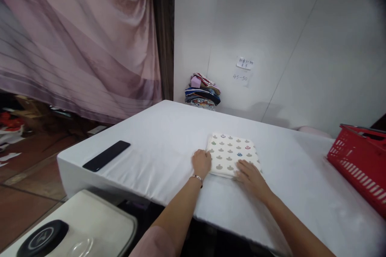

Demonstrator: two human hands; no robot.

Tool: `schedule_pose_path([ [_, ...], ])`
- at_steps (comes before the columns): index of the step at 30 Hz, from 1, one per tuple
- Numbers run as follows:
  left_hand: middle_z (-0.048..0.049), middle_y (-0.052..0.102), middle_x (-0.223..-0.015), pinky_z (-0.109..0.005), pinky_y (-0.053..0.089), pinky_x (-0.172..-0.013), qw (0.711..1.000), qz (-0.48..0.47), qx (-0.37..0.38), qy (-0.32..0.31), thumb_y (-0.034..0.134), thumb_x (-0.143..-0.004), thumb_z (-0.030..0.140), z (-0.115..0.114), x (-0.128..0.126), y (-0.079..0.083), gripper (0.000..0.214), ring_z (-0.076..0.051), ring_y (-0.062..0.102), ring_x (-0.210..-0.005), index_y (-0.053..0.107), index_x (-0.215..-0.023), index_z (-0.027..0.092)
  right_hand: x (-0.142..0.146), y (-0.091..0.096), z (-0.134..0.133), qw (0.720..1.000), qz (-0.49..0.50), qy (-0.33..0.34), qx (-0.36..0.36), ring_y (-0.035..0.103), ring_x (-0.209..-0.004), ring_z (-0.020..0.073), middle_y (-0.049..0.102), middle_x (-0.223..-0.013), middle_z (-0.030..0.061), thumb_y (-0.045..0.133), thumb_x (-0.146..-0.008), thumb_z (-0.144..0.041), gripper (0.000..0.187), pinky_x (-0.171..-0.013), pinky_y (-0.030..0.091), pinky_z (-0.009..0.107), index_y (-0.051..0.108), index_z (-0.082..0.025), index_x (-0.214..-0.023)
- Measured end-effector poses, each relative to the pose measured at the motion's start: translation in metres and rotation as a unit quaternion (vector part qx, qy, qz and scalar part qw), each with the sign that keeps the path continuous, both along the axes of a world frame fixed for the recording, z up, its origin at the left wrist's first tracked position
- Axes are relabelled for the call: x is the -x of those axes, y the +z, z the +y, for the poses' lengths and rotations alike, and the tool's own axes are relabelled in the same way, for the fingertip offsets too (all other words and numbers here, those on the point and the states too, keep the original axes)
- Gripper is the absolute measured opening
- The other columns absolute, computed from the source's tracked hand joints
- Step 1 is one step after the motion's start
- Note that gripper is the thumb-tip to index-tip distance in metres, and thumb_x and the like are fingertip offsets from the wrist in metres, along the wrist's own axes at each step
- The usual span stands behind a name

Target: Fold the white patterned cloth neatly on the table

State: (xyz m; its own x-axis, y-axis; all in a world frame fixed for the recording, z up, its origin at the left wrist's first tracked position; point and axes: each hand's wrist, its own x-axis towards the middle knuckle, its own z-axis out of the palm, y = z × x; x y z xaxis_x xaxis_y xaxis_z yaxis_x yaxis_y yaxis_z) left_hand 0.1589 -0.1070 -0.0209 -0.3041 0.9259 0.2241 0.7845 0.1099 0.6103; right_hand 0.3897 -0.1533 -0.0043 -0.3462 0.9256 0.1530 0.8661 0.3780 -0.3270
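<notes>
A folded white cloth (229, 156) printed with grey mushroom-like shapes and a few coloured ones lies flat on the white-covered table (157, 140). At its left edge is my left hand (201, 162), fingers curled closed against the side of the cloth; the fingertips are mostly hidden. A bracelet circles that wrist. My right hand (250, 174) rests on the front right part of the cloth, fingers stretched out and lying flat on top.
A black phone-like slab (107, 156) lies at the table's left. The red basket (360, 164) stands at the right edge. Behind the table is a pile of folded clothes (202, 91) by the wall. A white lid-like surface (99, 217) with a black disc (44, 239) sits lower left.
</notes>
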Motion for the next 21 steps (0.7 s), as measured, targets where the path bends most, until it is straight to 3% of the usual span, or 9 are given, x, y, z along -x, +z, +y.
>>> schedule_pose_path([
  [7, -0.0057, 0.063, -0.082, -0.032, 0.033, -0.076, 1.0, -0.002, 0.004, 0.011, 0.043, -0.085, 0.032, 0.001, 0.0, 0.002, 0.03, -0.02, 0.054, -0.087, 0.058, -0.065, 0.017, 0.052, 0.016, 0.041, 0.998, -0.004, 0.051, 0.031, 0.024, -0.136, 0.0218, 0.034, -0.145, 0.0079, 0.027, -0.093, -0.039, 0.05, -0.111, 0.018, 0.044, 0.041, -0.018, -0.135],
  [15, -0.0044, 0.062, -0.078, -0.031, 0.031, -0.076, 1.0, -0.02, -0.017, 0.005, 0.041, -0.086, 0.032, -0.002, 0.001, -0.001, 0.031, -0.019, 0.053, -0.086, 0.057, -0.063, 0.018, 0.097, 0.002, 0.115, 0.996, -0.065, 0.056, 0.0, 0.028, -0.133, 0.0232, 0.038, -0.142, 0.0121, 0.03, -0.091, -0.024, 0.042, -0.105, 0.023, 0.046, 0.046, -0.017, -0.129],
  [21, -0.0036, 0.061, -0.076, -0.032, 0.03, -0.078, 0.998, -0.048, -0.028, -0.008, 0.04, -0.086, 0.032, -0.004, 0.002, -0.001, 0.03, -0.019, 0.052, -0.084, 0.055, -0.064, 0.019, 0.112, 0.003, 0.14, 0.995, -0.058, 0.076, -0.033, 0.034, -0.127, 0.0212, 0.047, -0.133, 0.0093, 0.034, -0.09, -0.023, 0.034, -0.102, 0.026, 0.04, 0.051, -0.019, -0.12],
])
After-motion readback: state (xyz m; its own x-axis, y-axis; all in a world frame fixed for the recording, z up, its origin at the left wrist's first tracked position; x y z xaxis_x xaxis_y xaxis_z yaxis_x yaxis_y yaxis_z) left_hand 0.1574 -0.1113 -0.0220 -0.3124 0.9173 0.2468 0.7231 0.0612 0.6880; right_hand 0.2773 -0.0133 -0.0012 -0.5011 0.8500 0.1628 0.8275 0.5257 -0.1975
